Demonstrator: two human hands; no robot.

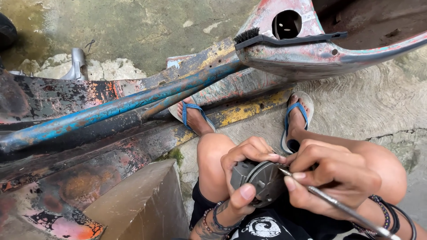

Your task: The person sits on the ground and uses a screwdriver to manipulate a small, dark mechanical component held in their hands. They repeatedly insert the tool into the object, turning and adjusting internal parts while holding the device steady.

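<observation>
Head view: left hand (242, 178) clenched around round grey metal part (262, 181), cradled over the lap between the knees, thumb across its rim to steady it. Right hand (338, 175) pinching thin metal tool (342, 208) pen-style, tip touching the part's upper edge for fine control. Black brush (284, 39) parked on rusty painted frame (311, 55), within reach.

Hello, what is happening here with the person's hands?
A seated person holds a round grey metal part in the left hand. The right hand grips a thin metal tool, its tip touching the part's rim. A black brush lies on the worn painted frame ahead.
</observation>
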